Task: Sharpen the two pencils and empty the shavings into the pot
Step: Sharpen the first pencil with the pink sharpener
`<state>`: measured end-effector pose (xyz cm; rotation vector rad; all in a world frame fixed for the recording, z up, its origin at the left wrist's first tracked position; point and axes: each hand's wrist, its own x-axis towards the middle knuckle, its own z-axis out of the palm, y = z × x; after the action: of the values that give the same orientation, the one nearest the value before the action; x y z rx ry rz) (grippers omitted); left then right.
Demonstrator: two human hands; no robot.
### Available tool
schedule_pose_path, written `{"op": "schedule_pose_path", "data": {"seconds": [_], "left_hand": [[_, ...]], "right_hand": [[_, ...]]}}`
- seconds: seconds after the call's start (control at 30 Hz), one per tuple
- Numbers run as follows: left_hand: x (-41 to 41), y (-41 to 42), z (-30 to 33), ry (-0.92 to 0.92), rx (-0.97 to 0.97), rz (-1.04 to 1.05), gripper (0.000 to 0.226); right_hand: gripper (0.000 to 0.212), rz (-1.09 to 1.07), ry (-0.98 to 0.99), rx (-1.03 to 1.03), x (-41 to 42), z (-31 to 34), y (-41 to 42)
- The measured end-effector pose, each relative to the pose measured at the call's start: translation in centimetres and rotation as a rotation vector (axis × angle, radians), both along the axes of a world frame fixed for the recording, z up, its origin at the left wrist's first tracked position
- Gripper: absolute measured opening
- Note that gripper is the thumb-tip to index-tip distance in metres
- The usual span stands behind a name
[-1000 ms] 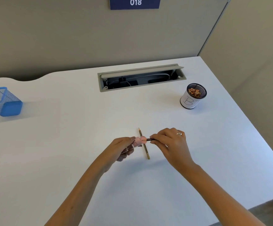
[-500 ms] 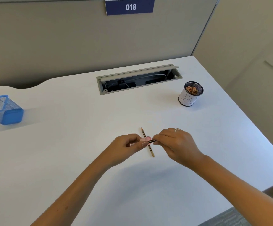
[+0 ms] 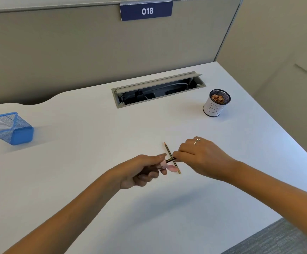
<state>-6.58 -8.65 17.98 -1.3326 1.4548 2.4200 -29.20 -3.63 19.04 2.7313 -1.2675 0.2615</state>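
Observation:
My left hand grips a small pink sharpener at the middle of the white desk. My right hand pinches a dark pencil whose tip sits inside the sharpener; most of that pencil is hidden by my fingers. A second pencil, yellow and black with a sharp point, lies flat on the desk just beneath both hands, pointing away from me. The pot, a white-wrapped mesh cup with a letter B, stands at the back right and holds brown shavings.
A blue mesh container sits at the far left. An open cable tray is sunk into the desk at the back. The desk's right edge drops off beyond the pot. A beige partition with a "018" sign stands behind.
The camera has tilted up a little, so everything sits lower in view. My hands stay joined at the sharpener; my left hand has turned so the sharpener's pink body shows below the pencil.

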Motion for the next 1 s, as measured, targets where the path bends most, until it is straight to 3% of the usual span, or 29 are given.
{"op": "schedule_pose_path", "data": {"seconds": [0.07,0.1,0.17,0.2,0.3,0.37,0.4,0.47,0.57,0.6,0.67,0.73,0.8,0.9,1.0], "left_hand": [[-0.2,-0.1,0.6,0.031,0.181,0.04,0.041],[-0.3,-0.1,0.8,0.029,0.131,0.034,0.039],[-0.4,0.3,1.4,-0.027,-0.213,-0.003,0.037],[-0.4,0.4,1.5,-0.07,-0.455,-0.022,0.036],[-0.3,0.6,0.2,-0.146,-1.183,-0.128,0.032],[0.0,0.6,-0.4,-0.107,-1.314,-0.162,0.033],[0.1,0.5,-0.5,-0.082,-1.261,-0.148,0.033],[0.2,0.4,0.0,-0.029,-0.951,-0.09,0.036],[0.2,0.1,0.8,0.016,-0.256,-0.041,0.039],[0.1,0.2,0.9,0.038,-0.107,-0.032,0.039],[-0.2,0.3,1.1,0.076,-0.03,0.003,0.036],[-0.4,0.7,1.2,0.052,-0.253,0.011,0.036],[-0.6,1.2,0.7,-0.004,-0.684,-0.001,0.035],[-0.4,1.6,-0.8,-0.02,-1.296,-0.038,0.025],[-0.2,1.2,-1.7,0.001,-1.473,-0.086,0.022]], "right_hand": [[0.011,0.0,-0.001,-0.081,0.3,0.2,0.2],[0.008,-0.041,-0.031,-0.047,0.6,0.4,0.4],[0.007,-0.191,-0.119,0.098,1.3,0.7,0.8],[0.018,-0.294,-0.159,0.22,1.7,1.1,0.7],[0.038,-0.543,-0.404,0.742,2.2,2.2,0.2],[0.035,-0.553,-0.517,0.871,1.9,2.5,0.1],[0.03,-0.517,-0.512,0.888,1.9,2.7,0.2],[0.016,-0.367,-0.391,0.774,1.7,2.6,0.3],[0.01,-0.047,-0.009,0.179,0.7,1.6,0.3],[0.01,-0.013,0.028,0.089,0.6,1.6,0.2],[0.01,-0.017,0.005,0.054,0.8,1.7,0.4],[0.003,-0.089,-0.051,0.132,1.2,2.2,0.7],[0.017,-0.21,-0.167,0.258,1.4,2.4,0.7],[0.024,-0.459,-0.407,0.653,1.7,2.7,0.6],[0.032,-0.621,-0.672,1.018,2.0,3.0,0.9]]}}
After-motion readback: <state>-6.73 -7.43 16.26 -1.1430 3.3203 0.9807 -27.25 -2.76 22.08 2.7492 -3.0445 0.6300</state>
